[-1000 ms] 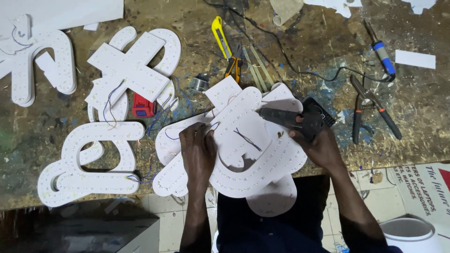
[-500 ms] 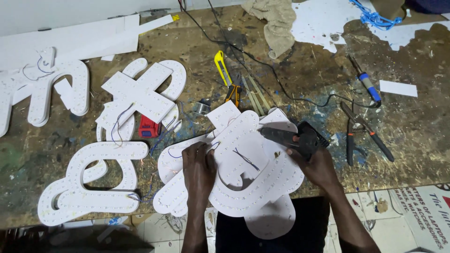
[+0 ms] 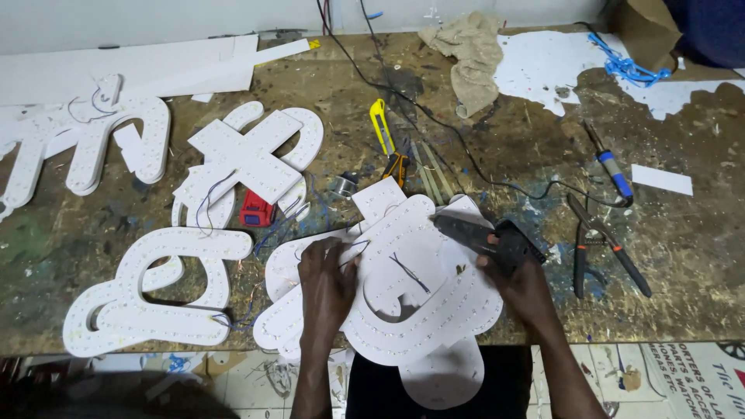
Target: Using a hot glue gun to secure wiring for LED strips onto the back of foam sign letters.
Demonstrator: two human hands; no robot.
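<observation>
My left hand (image 3: 326, 283) presses on the left part of a white curved foam sign letter (image 3: 423, 306) dotted with small lights, its fingers pinching a thin wire (image 3: 353, 250). A black glue gun (image 3: 489, 237) is gripped in my right hand (image 3: 524, 287), nozzle pointing left over the letter's upper right edge. The letter lies on a stack of similar white pieces at the near edge of the worn wooden workbench (image 3: 691, 287) and overhangs it.
More white letters lie at left (image 3: 147, 299), (image 3: 248, 159), (image 3: 85, 143). A red box (image 3: 256, 211), yellow utility knife (image 3: 379, 124), blue-handled soldering iron (image 3: 609, 167), pliers (image 3: 597, 244), a rag (image 3: 469, 58) and a black cable (image 3: 434, 124) sit on the bench.
The view has tilted so more of the bench's far side shows. Both hands stay on the letter, with the glue gun in nearly the same spot.
</observation>
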